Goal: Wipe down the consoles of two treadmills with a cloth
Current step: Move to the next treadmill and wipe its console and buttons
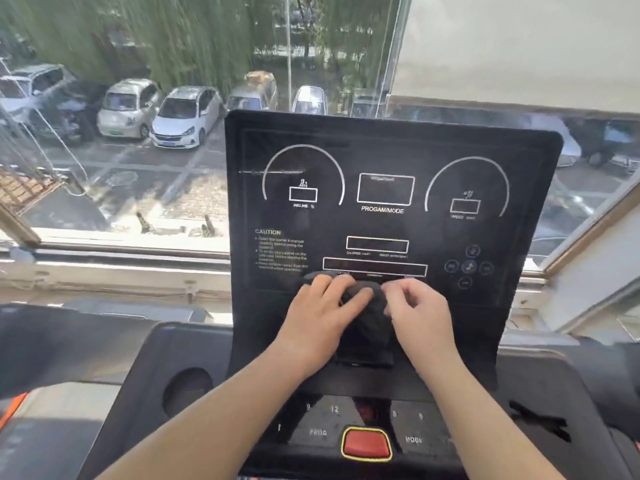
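Observation:
A black treadmill console [381, 216] stands upright in front of me, with white dial outlines and a PROGAM/MODE box. A dark cloth [367, 311] is bunched against its lower middle. My left hand [322, 313] lies flat on the cloth's left side, fingers spread, pressing it to the panel. My right hand [419, 313] holds the cloth's right side with curled fingers. Most of the cloth is hidden under both hands.
Below the panel sits a button deck with a red stop button [366, 443] and PROG and MODE keys. A round cup holder [188, 389] is at the left. A window [138, 133] behind looks down on parked cars. Another machine's edge [20, 344] shows at the left.

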